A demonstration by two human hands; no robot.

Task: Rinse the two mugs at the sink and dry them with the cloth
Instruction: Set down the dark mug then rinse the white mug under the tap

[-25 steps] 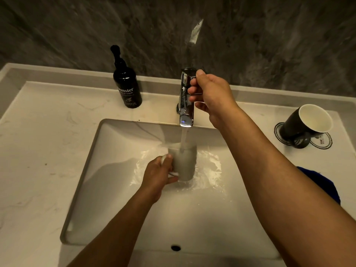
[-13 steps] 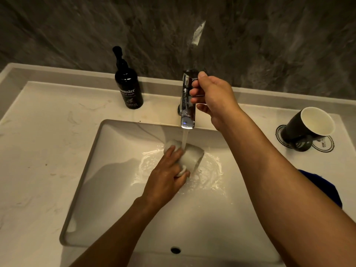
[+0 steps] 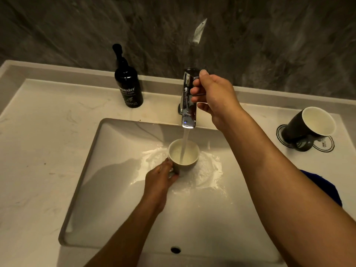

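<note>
pale mug (image 3: pixel 184 158): upright in the sink (image 3: pixel 107 189), mouth up, cream inside, directly under the tap stream, water landing inside it and splashing white round its base; held by its handle side, lower left. dark mug (image 3: pixel 306 128): on the counter (image 3: pixel 48 151) far right, well apart from the sink, dark outside, cream inside, handle toward the near side, standing on a ring-printed coaster, looks tilted with its mouth toward the camera. cloth (image 3: pixel 325 187): dark blue, bunched on the counter near the dark mug, mostly hidden behind the forearm
</note>
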